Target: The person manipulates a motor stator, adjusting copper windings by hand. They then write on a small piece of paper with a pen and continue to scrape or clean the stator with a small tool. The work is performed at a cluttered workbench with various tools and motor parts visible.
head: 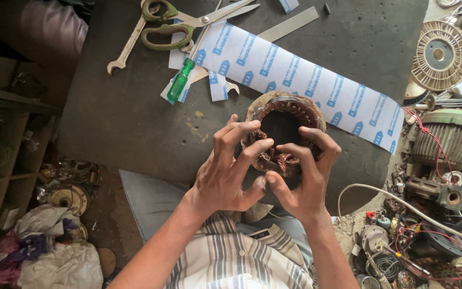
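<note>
Both hands are on a round motor stator (283, 131), a ring of metal with copper wire (280, 159) wound inside, which sits at the near edge of the dark round table (124, 118). The left hand (225, 174) comes at it from the left, fingers (244, 128) curled over the rim and fingertips pressed into the windings. The right hand (303, 179) comes from the right, its fingers hooked over the top edge and down into the bore, thumb tucked under near the left thumb. Both are closed on the stator and working at the wire on its near side; I can't tell whether either pinches a single strand.

Just beyond the stator a long strip of white paper with blue printing (300, 80) lies slantwise across the table. At the far left of it rests a green-handled screwdriver (181, 80), and beyond that a pair of green-handled scissors (188, 21) and a steel spanner (126, 45).

To the right of the table lies a heap of motor parts: a ribbed grey motor housing (453, 134), a round slotted disc (438, 54), red wires (429, 134) and a white cable (402, 206). On the left, wooden shelves (6, 144) and crumpled cloth (54, 257) on the floor.
</note>
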`<move>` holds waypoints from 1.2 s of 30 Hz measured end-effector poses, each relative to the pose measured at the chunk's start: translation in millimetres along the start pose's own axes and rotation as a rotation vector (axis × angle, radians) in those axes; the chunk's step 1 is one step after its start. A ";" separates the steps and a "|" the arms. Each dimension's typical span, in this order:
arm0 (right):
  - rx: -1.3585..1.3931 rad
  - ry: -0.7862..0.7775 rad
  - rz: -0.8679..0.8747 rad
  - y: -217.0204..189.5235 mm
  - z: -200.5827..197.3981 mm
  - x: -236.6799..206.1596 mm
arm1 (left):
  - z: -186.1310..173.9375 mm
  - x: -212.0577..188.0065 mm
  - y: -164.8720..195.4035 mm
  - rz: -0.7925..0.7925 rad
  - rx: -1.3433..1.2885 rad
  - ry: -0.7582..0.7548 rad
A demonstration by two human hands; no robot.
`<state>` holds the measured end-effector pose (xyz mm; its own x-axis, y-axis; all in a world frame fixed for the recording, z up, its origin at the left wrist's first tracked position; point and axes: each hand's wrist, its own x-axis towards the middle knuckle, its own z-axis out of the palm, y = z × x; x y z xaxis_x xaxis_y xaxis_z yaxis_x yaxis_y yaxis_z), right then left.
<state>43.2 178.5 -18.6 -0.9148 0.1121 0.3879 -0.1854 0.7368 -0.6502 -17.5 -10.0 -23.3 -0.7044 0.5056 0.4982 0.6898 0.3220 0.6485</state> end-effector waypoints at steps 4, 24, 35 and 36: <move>0.074 0.016 0.015 0.2 0.1 -0.7 | -0.7 0.1 -0.1 -0.001 0.000 -0.004; -0.036 -0.004 -0.022 2.0 0.3 -0.7 | -0.2 -1.1 2.6 -0.001 0.013 0.003; 0.073 0.026 0.016 4.0 1.2 -2.3 | 0.7 -0.8 1.1 0.004 0.017 0.003; 0.085 0.015 0.028 4.6 0.4 -2.6 | 0.8 -0.7 0.9 0.003 0.015 0.004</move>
<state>44.7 181.4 -22.9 -0.9147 0.1422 0.3782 -0.1904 0.6739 -0.7139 -16.3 -9.4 -23.5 -0.7032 0.5029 0.5025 0.6941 0.3326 0.6385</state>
